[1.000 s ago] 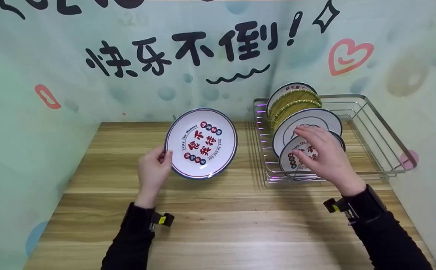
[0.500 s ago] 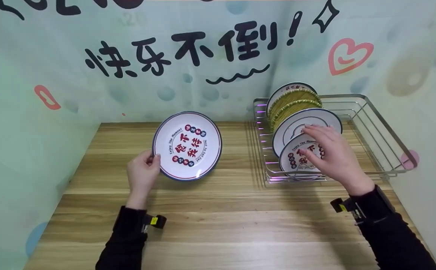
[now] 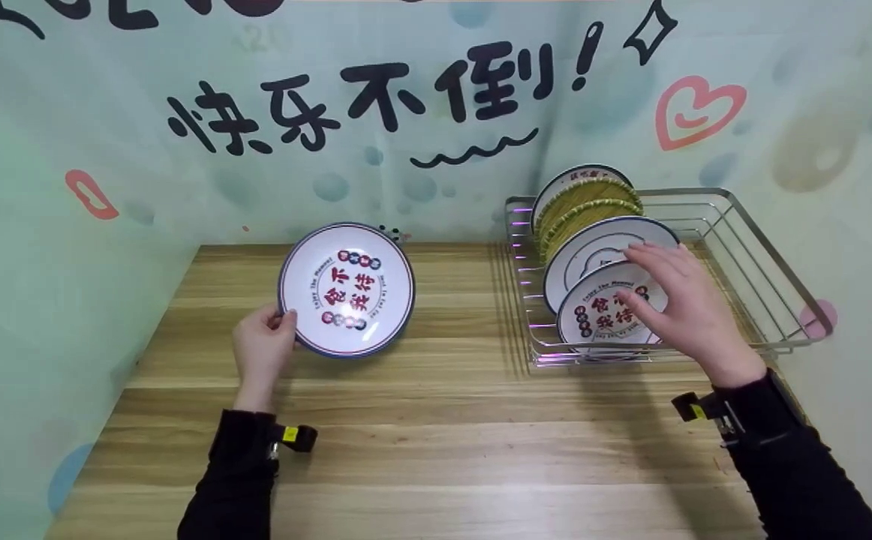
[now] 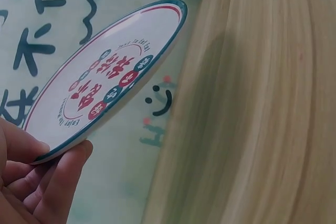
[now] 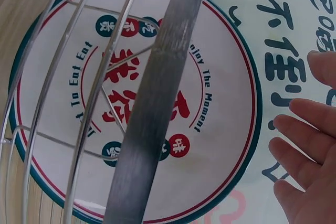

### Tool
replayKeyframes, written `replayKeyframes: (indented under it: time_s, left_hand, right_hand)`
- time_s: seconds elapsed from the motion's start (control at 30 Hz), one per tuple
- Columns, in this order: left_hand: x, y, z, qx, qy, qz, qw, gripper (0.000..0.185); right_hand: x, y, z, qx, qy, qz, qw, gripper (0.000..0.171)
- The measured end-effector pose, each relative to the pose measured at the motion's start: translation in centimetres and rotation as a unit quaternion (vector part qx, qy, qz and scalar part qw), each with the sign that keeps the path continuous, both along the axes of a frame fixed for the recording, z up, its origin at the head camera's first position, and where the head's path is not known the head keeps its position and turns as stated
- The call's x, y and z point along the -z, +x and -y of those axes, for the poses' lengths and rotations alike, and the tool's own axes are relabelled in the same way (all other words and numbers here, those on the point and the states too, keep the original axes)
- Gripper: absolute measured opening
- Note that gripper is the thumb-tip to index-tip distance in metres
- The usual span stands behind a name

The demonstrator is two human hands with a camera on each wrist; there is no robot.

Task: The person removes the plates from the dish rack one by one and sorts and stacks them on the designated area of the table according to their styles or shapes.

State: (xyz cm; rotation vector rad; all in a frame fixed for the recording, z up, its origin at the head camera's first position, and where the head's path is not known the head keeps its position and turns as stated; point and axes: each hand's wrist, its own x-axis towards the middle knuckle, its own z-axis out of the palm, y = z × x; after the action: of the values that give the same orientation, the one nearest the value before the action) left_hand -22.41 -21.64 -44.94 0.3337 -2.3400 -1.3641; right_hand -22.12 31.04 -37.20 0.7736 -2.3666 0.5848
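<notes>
My bare left hand (image 3: 263,343) is pinching, my bare right hand (image 3: 691,311) hovering with fingers (image 5: 302,136) extended, my black-sleeved arms (image 3: 235,472) reaching forward.

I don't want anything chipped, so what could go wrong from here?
The left hand pinches the held plate only by its edge, above the table, so it might tip or slip and drop. The right hand is near the front plate tilted in the rack; a nudge could knock it.
</notes>
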Motion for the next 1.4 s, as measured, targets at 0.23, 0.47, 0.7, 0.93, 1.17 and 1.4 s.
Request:
replayKeyframes:
  time_s: [0.23,0.47,0.7,0.93,1.17,1.4]
  left_hand:
    - [0.2,-0.1,1.7,-0.015,0.036,0.068,0.9969,0.028]
    - [0.3,-0.1,3.3,-0.019,0.101,0.097,0.9900,0.030]
    - [0.4,-0.4,4.4,-0.031,0.134,0.112,0.9841,0.035]
    - [0.6,-1.0,5.1,-0.046,0.167,0.139,0.9749,0.037]
    - [0.9,-1.7,5.7,-0.060,0.206,0.158,0.9637,0.040]
    - [1.1,-2.2,6.2,-0.082,0.291,0.143,0.9424,0.043]
  right_hand:
    - [-0.5,-0.4,-0.7,0.009,-0.005,0.004,1.000,0.053]
    - [-1.1,-0.7,-1.2,0.013,-0.009,0.013,1.000,0.054]
    - [-1.5,-1.2,-1.6,0.032,-0.001,0.031,0.999,0.055]
    - [-2.0,-1.7,-1.9,0.045,-0.005,0.040,0.998,0.056]
    - [-2.3,-2.1,-2.2,0.069,-0.003,0.055,0.996,0.056]
    - [-2.4,-2.5,-2.4,0.071,-0.001,0.053,0.996,0.055]
